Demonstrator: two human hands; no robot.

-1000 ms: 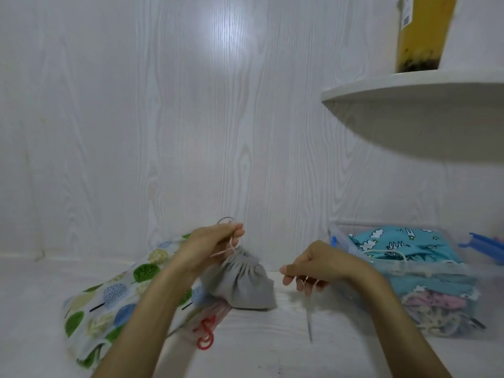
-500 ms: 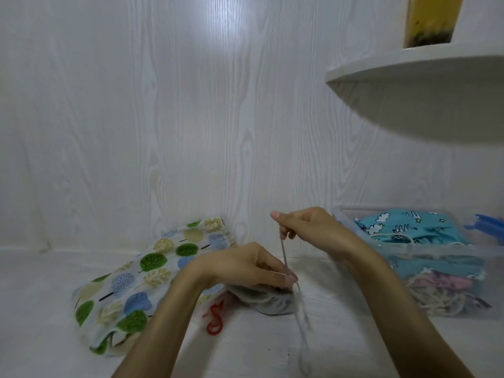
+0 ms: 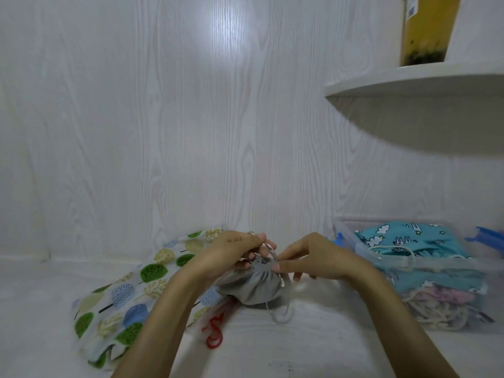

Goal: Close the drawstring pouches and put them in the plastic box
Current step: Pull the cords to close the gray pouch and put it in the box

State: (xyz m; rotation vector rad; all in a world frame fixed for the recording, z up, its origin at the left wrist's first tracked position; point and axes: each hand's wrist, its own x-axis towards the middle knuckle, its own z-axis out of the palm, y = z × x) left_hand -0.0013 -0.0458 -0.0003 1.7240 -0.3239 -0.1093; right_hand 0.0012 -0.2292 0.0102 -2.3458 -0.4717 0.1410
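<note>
A small grey drawstring pouch (image 3: 255, 289) with its mouth gathered sits on the white surface in front of me. My left hand (image 3: 231, 252) grips the pouch's neck and a loop of its pale cord. My right hand (image 3: 308, 259) pinches the cord (image 3: 272, 253) just right of the neck. Loose cord ends trail below the pouch. To the left, under my left forearm, lies a white pouch printed with green and blue trees (image 3: 128, 298), a red cord (image 3: 214, 330) hanging from it. At the right stands the clear plastic box (image 3: 409, 261), holding a teal cloud-print pouch (image 3: 403, 238) over other pouches.
A white wood-grain wall rises close behind. A curved white shelf (image 3: 409, 85) juts out at the upper right with a yellow container (image 3: 428, 28) on it. Blue clips (image 3: 488, 238) of the box's lid show at the far right edge.
My right hand came down from holding the cord raised and now pinches it beside the pouch's neck. My left hand shifted from pressing on the pouch to gripping its neck. The view dropped slightly.
</note>
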